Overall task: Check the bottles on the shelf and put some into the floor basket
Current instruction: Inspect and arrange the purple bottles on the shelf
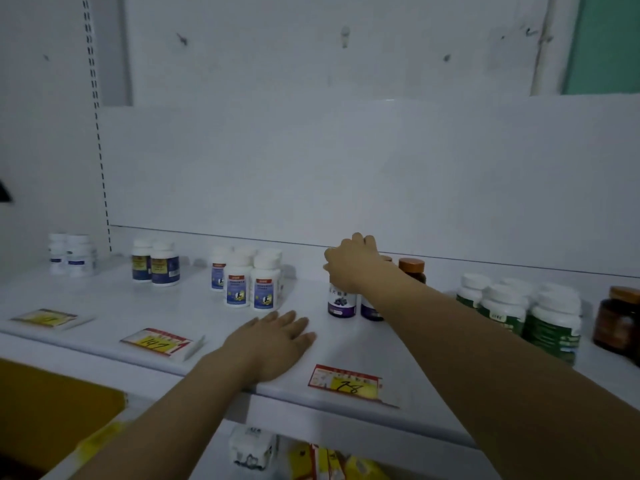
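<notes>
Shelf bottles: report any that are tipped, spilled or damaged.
Nothing stands out. All the bottles in view stand upright, none spilled. The right hand grips the top of a purple-label bottle; the left hand rests flat on the shelf.

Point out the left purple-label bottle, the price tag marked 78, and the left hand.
left purple-label bottle [341, 303]: head view, on its front label.
price tag marked 78 [348, 384]: head view, on the yellow patch.
left hand [273, 344]: head view, on the back of the hand.

We read a handwritten "147" on the middle price tag on the shelf and "78" on the right price tag. Print on the bottles is too blurred for us.
</notes>
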Available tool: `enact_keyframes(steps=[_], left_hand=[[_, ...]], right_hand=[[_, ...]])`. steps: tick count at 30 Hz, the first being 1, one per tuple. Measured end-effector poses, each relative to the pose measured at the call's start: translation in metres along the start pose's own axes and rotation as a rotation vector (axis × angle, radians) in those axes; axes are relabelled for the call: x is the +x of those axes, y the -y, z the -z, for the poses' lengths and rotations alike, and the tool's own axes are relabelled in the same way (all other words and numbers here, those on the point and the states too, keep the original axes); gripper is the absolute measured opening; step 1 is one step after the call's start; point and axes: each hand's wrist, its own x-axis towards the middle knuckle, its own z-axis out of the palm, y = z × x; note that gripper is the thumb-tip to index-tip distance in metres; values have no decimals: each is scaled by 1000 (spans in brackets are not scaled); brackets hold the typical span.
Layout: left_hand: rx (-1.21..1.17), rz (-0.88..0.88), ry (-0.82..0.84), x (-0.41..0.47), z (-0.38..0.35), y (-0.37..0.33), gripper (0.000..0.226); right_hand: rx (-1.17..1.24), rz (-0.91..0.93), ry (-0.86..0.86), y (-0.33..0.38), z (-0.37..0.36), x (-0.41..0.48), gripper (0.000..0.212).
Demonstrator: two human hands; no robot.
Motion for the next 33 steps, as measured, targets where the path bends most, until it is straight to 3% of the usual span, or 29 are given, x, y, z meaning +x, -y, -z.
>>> enact_keyframes(steps=[2, 6, 10, 13, 16, 20, 22, 26, 33], left_hand=[[40, -9, 26, 4, -3, 5, 55], [34, -9, 15, 3, -3, 4, 57], [-225, 70, -141, -10, 5, -7, 60], [-494, 74, -300, -19, 12, -13, 71], [-788, 21, -359, -16, 28, -15, 81], [-1010, -82, -327, -14, 42, -25, 48], [-1073, -88, -396, -13, 41, -33, 40], [-1085, -18, -554, -10, 41, -53, 45], [-1111, -138, -241, -17, 42, -46, 62]], right_hand=[[63, 23, -48, -1, -1, 1, 31], [486, 56, -44, -8, 12, -7, 41], [822, 40, -32, -20, 39, -24, 48], [825, 61, -33, -28, 61, -35, 50], [850, 109, -17, -34, 77, -45, 45], [1058, 181, 23, -40, 86, -61, 35], [1097, 121, -34, -40, 84, -64, 32], [884, -137, -85, -34, 77, -64, 49], [1062, -10, -82, -47, 71, -73, 29]])
